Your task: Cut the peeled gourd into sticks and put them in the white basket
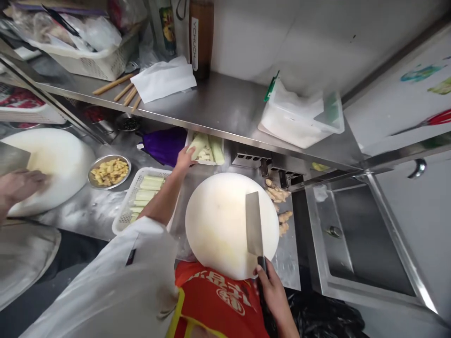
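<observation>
My left hand (185, 157) reaches forward under the steel shelf and closes on a pale green peeled stalk (197, 145) in a white tray (207, 162) holding several such stalks. My right hand (273, 288) grips the dark handle of a cleaver (254, 224), whose blade lies flat on the round white cutting board (218, 220) in front of me. The board's surface is otherwise bare.
A white basket (121, 220) of cut stalks sits left of the board. A steel bowl (109, 172) holds yellow pieces. Ginger pieces (278, 193) lie right of the board, beside a sink (352, 234). Another person's hand (21, 185) rests on a second white board (59, 159) at left.
</observation>
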### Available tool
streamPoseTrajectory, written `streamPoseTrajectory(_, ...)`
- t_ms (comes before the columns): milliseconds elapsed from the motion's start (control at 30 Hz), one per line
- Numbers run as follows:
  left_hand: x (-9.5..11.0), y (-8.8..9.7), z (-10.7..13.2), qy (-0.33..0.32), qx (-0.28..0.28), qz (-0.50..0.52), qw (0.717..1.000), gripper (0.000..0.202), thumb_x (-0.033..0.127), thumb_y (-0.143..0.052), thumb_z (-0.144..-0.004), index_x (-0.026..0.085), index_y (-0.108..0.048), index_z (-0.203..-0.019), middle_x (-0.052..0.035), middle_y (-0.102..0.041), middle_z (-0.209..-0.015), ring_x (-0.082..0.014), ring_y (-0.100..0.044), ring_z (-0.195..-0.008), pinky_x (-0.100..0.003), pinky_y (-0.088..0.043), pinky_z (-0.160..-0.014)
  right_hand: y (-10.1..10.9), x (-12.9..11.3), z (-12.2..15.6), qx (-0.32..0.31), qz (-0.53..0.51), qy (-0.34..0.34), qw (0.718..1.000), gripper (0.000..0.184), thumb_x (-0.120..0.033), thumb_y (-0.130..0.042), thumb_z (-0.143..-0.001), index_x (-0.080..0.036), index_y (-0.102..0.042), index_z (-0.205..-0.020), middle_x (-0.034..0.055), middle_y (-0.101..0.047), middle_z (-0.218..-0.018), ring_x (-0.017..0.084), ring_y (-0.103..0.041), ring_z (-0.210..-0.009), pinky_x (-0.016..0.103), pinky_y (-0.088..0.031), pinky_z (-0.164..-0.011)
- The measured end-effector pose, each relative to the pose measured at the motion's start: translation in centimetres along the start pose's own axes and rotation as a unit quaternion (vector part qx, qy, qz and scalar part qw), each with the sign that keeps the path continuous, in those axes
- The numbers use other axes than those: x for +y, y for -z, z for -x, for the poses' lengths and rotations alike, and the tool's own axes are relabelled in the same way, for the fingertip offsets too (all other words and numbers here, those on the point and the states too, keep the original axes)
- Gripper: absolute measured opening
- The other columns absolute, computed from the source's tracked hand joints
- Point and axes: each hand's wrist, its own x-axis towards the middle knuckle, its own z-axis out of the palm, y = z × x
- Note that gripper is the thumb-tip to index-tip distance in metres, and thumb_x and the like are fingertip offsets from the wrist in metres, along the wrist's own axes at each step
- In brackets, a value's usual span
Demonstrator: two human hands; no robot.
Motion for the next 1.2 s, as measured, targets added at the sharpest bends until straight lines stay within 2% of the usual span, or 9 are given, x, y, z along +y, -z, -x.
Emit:
streamPoseTrajectory(167,-5.3,4.0,13.7,0.010,-0.107,0.278,0.955,0.074,0.040,-0.067,-0.080,0.028,-0.040,-0.148,-0.0086,-0.065,-0.130,-0.0230,-0.070,-0.098,-0.036,-0.057,-0.081,1.9,-0.2,-1.8,-0.094,-0.010,-0.050,0.994,0.060,-0.077,-0.065,-0.073,-0.022,-0.057,-0.094,-0.0035,-0.060,-0.056,0.017,-0.054,-0.047,0.028,-0.039,-0.048)
streamPoseTrajectory(233,-7.3,3.0,19.1,0.082,-0.159,0.319,0.931,0.077,0.053,-0.068,-0.077,0.028,-0.042,-0.145,-0.0118,-0.067,-0.128,-0.0278,-0.071,-0.099,-0.042,-0.059,-0.082,2.7,-0.3,-2.7,-0.113,-0.004,-0.040,0.993,0.059,-0.073,-0.070,-0.071,-0.022,-0.056,-0.098,-0.0049,-0.059,-0.056,0.017,-0.053,-0.046,0.029,-0.041,-0.049)
streamPoseTrajectory(367,-8.9,-0.4,24.6,0.162,-0.078,0.299,0.937,0.090,0.059,-0.075,-0.065,0.021,-0.042,-0.140,-0.0129,-0.070,-0.111,-0.0233,-0.070,-0.079,-0.039,-0.059,-0.070,4.2,-0.4,-3.9,-0.132,-0.011,0.002,0.991,0.052,-0.067,-0.073,-0.073,-0.024,-0.053,-0.094,-0.0068,-0.057,-0.061,0.014,-0.050,-0.045,0.028,-0.043,-0.046)
streamPoseTrajectory(467,-8.0,-1.3,25.9,0.093,-0.091,0.213,0.968,0.090,0.052,-0.076,-0.065,0.021,-0.041,-0.142,-0.0118,-0.068,-0.120,-0.0245,-0.070,-0.088,-0.040,-0.059,-0.076,5.5,0.3,-3.9,-0.149,-0.036,0.015,0.988,0.048,-0.068,-0.068,-0.079,-0.024,-0.054,-0.093,-0.0067,-0.054,-0.062,0.013,-0.049,-0.045,0.027,-0.042,-0.041)
streamPoseTrajectory(567,-6.3,-1.2,26.1,-0.016,-0.141,-0.057,0.988,0.087,0.045,-0.077,-0.067,0.025,-0.044,-0.145,-0.0099,-0.060,-0.140,-0.0307,-0.060,-0.121,-0.041,-0.053,-0.099,7.0,1.1,-3.6,-0.162,-0.045,0.012,0.986,0.053,-0.070,-0.063,-0.082,-0.024,-0.057,-0.107,-0.0060,-0.055,-0.063,0.013,-0.047,-0.044,0.026,-0.040,-0.038)
streamPoseTrajectory(733,-5.7,-3.0,24.0,-0.065,-0.188,-0.526,0.827,0.082,0.040,-0.074,-0.075,0.028,-0.043,-0.150,-0.0119,-0.056,-0.143,-0.0358,-0.053,-0.128,-0.044,-0.046,-0.102,10.4,1.7,-2.9,-0.157,-0.042,0.033,0.986,0.065,-0.067,-0.062,-0.082,-0.022,-0.059,-0.129,-0.0043,-0.056,-0.064,0.016,-0.049,-0.044,0.028,-0.041,-0.038)
streamPoseTrajectory(800,-6.2,-4.1,23.4,-0.067,-0.197,-0.572,0.793,0.082,0.052,-0.070,-0.080,0.027,-0.041,-0.152,-0.0143,-0.054,-0.143,-0.0363,-0.054,-0.127,-0.044,-0.047,-0.100,11.9,1.3,-2.0,-0.166,-0.016,0.062,0.984,0.066,-0.065,-0.062,-0.084,-0.023,-0.058,-0.135,-0.0036,-0.058,-0.064,0.016,-0.050,-0.044,0.029,-0.042,-0.040)
streamPoseTrajectory(967,-6.5,-5.1,23.6,-0.063,-0.184,-0.581,0.791,0.081,0.058,-0.065,-0.084,0.028,-0.037,-0.154,-0.0137,-0.055,-0.143,-0.0351,-0.053,-0.128,-0.042,-0.047,-0.098,13.9,-0.6,0.5,-0.207,0.073,0.151,0.964,0.056,-0.058,-0.058,-0.091,-0.025,-0.062,-0.135,-0.0008,-0.062,-0.064,0.019,-0.058,-0.052,0.030,-0.046,-0.052)
streamPoseTrajectory(1200,-6.7,-5.0,24.2,-0.074,-0.171,-0.592,0.784,0.078,0.055,-0.066,-0.085,0.029,-0.037,-0.153,-0.0136,-0.056,-0.141,-0.0350,-0.053,-0.127,-0.041,-0.046,-0.097,8.5,-2.4,-2.8,-0.206,0.241,0.239,0.918,0.040,-0.044,-0.041,-0.101,-0.023,-0.061,-0.129,0.0090,-0.074,-0.094,0.027,-0.070,-0.088,0.032,-0.045,-0.075)
